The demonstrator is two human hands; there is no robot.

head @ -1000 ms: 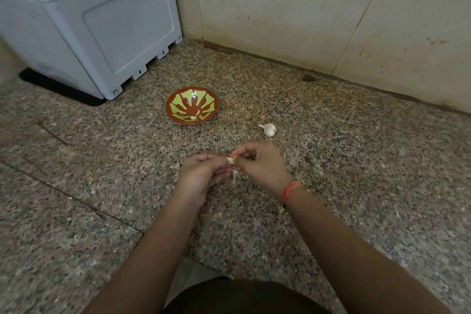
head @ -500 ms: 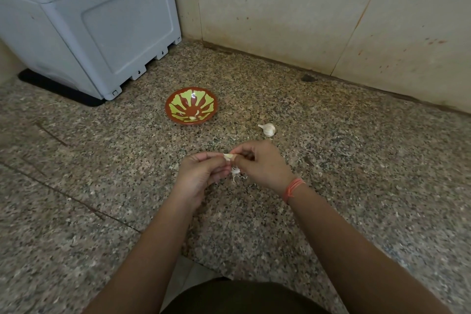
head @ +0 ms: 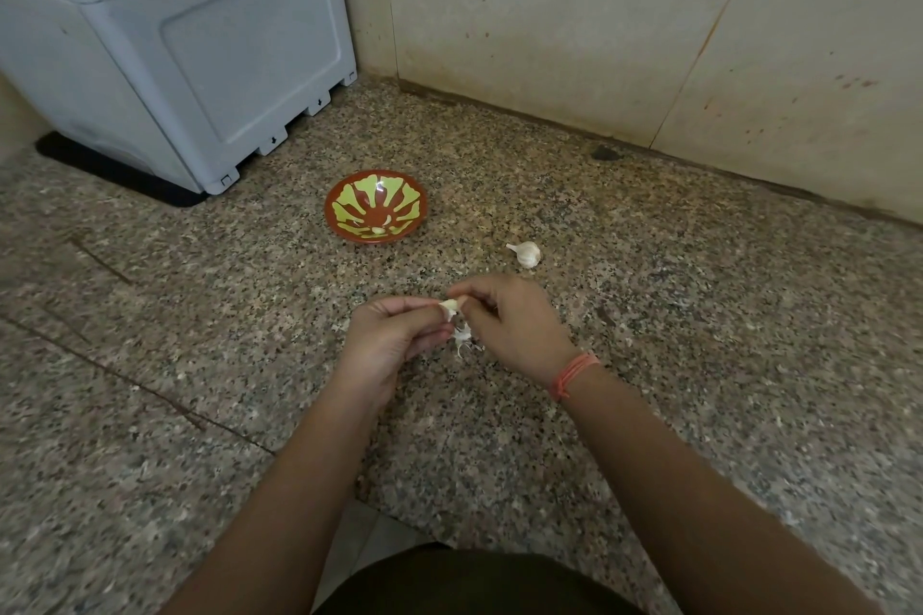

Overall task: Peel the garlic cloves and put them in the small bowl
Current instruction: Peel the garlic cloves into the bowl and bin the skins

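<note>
Both hands meet over the speckled granite counter. My left hand (head: 394, 340) pinches a pale garlic clove (head: 449, 306) at its left end, and my right hand (head: 509, 325) pinches its right tip with thumb and forefinger. Bits of papery skin (head: 463, 339) lie on the counter just under the hands. The small bowl (head: 375, 206), brown-red with a yellow-green leaf pattern, stands beyond my left hand and holds two peeled cloves near its front. A small garlic bulb (head: 525, 253) lies on the counter to the right of the bowl, just past my right hand.
A large grey plastic appliance (head: 175, 40) on a black mat fills the back left corner. A beige tiled wall (head: 599, 25) runs along the back of the counter. The counter's front edge is just before my body.
The hands have shifted slightly, still working the same clove between them. The bowl and the bulb have not moved.
</note>
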